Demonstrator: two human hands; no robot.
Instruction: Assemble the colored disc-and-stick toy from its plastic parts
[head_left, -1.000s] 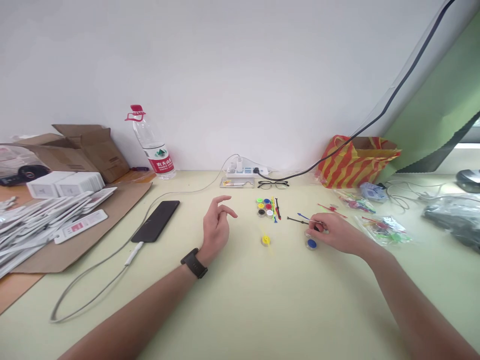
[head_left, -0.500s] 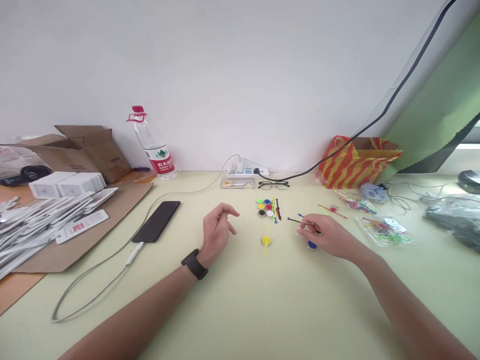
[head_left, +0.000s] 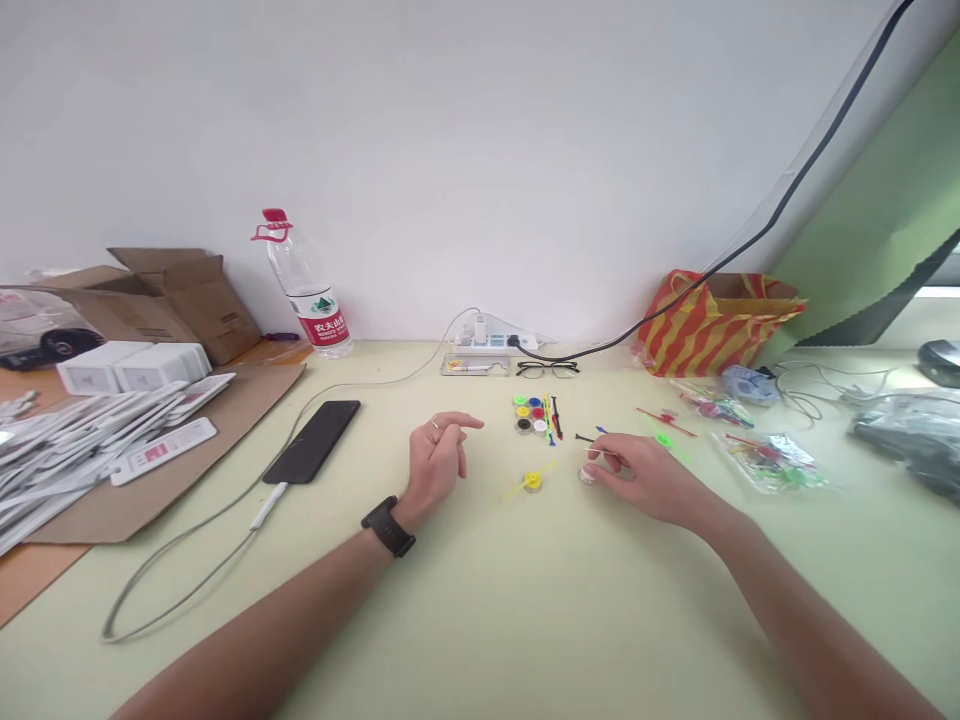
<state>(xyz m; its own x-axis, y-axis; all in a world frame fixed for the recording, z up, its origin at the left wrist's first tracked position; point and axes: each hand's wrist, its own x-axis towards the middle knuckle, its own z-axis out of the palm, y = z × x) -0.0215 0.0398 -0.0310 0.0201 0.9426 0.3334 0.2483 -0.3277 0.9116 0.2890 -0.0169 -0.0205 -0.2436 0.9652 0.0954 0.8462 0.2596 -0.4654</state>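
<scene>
Plain white wall (head_left: 420, 180) is backing a pale green table (head_left: 525, 620); from where I am standing, a water bottle (head_left: 319, 305) is leaning slightly in view at rear left, a striped bag (head_left: 705, 330) is sitting at rear right, and glasses (head_left: 547, 370) are lying before a power strip (head_left: 487, 345). Right hand (head_left: 641, 475): thumb and fingers are pinching a small white disc (head_left: 586, 475) low over the table, right of centre; a thin pale stick (head_left: 602, 451) is showing by the fingertips, its hold unclear. A dark stick (head_left: 583, 437) and a blue-tipped stick (head_left: 601, 430) are poking out just beyond. Left hand (head_left: 436, 452), its wrist wearing a black watch (head_left: 388, 527): fingers are curling loosely, released, index extending rightward. A yellow disc (head_left: 532, 483) is resting between the hands, a yellow stick crossing it in a blur. Six coloured discs (head_left: 537, 413) are standing in paired rows behind it, coloured sticks (head_left: 555, 420) lying alongside. A phone (head_left: 313, 442) is lying left, cable attached.
</scene>
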